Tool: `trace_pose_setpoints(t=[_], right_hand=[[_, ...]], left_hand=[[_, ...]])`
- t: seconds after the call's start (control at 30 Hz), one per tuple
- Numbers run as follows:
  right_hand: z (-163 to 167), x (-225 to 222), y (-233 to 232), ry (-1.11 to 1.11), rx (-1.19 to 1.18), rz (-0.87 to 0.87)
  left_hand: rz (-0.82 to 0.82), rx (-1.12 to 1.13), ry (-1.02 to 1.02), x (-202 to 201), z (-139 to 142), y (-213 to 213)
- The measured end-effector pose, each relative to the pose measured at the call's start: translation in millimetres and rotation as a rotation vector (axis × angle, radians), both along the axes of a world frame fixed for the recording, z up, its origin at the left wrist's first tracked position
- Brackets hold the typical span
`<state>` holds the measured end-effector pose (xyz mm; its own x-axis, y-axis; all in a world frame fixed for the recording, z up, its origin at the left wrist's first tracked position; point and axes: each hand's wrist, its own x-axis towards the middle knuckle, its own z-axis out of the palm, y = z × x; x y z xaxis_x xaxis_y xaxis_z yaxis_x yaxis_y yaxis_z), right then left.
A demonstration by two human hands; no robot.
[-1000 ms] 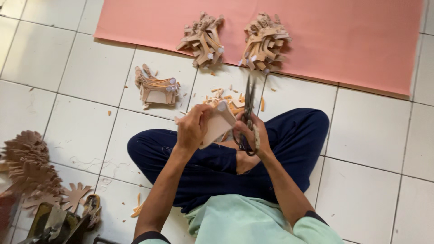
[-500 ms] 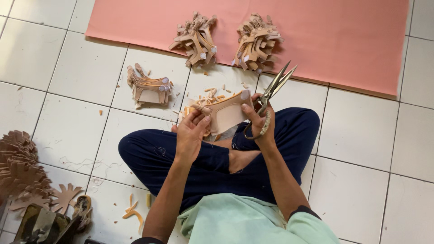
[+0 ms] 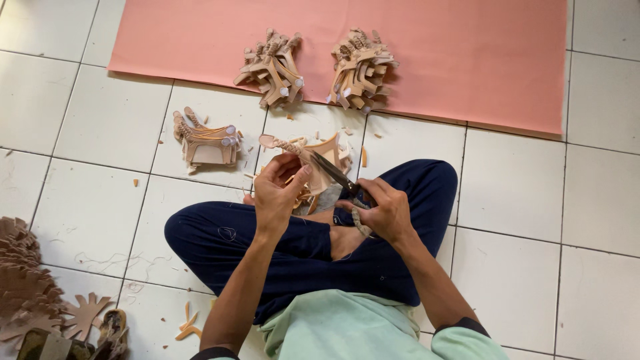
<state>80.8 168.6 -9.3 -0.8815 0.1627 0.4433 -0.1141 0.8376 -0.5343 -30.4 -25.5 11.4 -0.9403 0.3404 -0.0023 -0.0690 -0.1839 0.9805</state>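
My left hand point(image 3: 279, 192) holds a tan cut-out piece point(image 3: 313, 155) with a thin strap end sticking out to the left. My right hand point(image 3: 381, 210) grips a pair of scissors point(image 3: 333, 175), whose blades point up-left and bite into the piece. Both hands work above my crossed legs in dark blue trousers point(image 3: 220, 237). Small tan offcuts point(image 3: 303, 200) lie on the floor under the hands.
Two heaps of tan cut pieces point(image 3: 273, 67) point(image 3: 360, 68) sit on the near edge of a pink sheet point(image 3: 467, 53). A third small stack point(image 3: 207, 141) lies on the white tiles at left. Brown cut-outs point(image 3: 27, 287) pile up at the lower left.
The scissors swung from pointing up-right to up-left and now cut into the piece. My left hand turned the piece, so its strap end sticks out left.
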Motion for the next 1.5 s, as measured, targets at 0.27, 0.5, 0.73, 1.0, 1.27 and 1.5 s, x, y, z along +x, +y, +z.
trace_pose_setpoints(t=[0.27,0.5,0.73,1.0,1.27,1.5], right_hand=[[-10,7,12,0.007,0.063,0.035],[-19,-4,6,-0.175,-1.022,0.021],[12,-30,-15,-0.033,-1.266,0.156],[12,-22,-27,-0.111,-0.983,0.030],[21,-14,-23,0.009,-0.751,-0.108],[37,-6,-17,0.224,-1.015,-0.277]], left_hand=[[-0.030,0.013,-0.016,4,1,-1],[0.243,-0.447,0.503,17,-19,7],[0.227,-0.485,1.037,38,-3,18],[-0.130,-0.126,0.068,11,6,21],[-0.313,-0.140,0.092,-13,-11,32],[-0.317,-0.376,0.474,-27,-54,72]])
